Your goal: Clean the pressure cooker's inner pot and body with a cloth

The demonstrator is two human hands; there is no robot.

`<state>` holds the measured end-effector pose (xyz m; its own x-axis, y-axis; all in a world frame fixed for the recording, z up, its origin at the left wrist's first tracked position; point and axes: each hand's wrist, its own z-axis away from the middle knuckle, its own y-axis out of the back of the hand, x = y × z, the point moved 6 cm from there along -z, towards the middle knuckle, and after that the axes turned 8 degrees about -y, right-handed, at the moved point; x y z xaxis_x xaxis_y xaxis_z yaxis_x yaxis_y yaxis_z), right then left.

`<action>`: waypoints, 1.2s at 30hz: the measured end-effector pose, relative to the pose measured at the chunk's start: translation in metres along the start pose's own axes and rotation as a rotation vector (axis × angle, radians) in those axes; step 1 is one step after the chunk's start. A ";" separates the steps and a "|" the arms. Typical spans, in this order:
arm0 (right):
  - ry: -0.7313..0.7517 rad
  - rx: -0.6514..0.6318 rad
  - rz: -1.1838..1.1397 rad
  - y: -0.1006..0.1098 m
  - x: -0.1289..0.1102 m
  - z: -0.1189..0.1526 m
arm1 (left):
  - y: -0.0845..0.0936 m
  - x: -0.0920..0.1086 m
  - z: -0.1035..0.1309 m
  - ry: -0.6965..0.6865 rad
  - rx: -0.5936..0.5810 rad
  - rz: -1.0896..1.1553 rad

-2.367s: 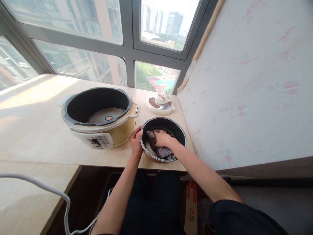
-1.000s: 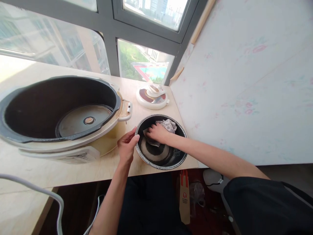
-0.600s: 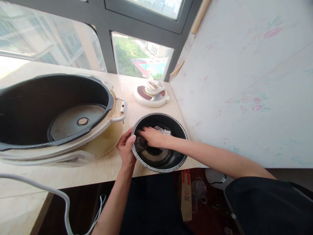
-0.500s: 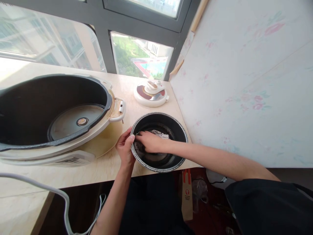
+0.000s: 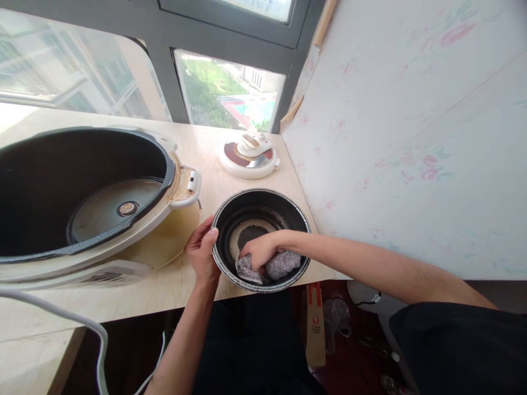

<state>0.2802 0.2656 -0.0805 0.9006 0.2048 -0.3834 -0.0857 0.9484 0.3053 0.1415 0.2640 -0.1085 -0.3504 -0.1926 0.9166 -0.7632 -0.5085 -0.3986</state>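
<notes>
Cloth (image 5: 284,264) in right hand (image 5: 262,249) inside pot (image 5: 247,206), left hand (image 5: 202,252) on rim (image 5: 262,190).

A round, deep, black-lined pot with a worn, silvery rim (image 5: 263,201) stands open and upright near the front right corner of the pale, faintly veined surface (image 5: 209,153), its near side at the front edge and its right side close to the right edge. Inside, its floor shows a pale ring around a dark round centre, and the lower far wall looks scuffed. A soft, grey-and-white speckled cloth (image 5: 284,264) lies bunched in loose folds within, against the near wall, partly covering the floor
</notes>
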 end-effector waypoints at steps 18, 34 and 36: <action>0.143 0.711 1.039 0.055 0.008 0.013 | 0.003 -0.011 -0.012 0.036 -0.140 0.018; 0.792 0.892 1.290 0.007 -0.030 0.019 | -0.003 -0.020 -0.003 0.129 -0.070 0.128; 0.801 0.865 1.309 0.003 -0.032 0.024 | -0.004 -0.019 -0.001 0.128 -0.050 0.129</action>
<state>0.2611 0.2563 -0.0467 -0.0034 0.9667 0.2560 -0.0458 -0.2559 0.9656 0.1500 0.2706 -0.1242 -0.5113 -0.1435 0.8473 -0.7322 -0.4434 -0.5169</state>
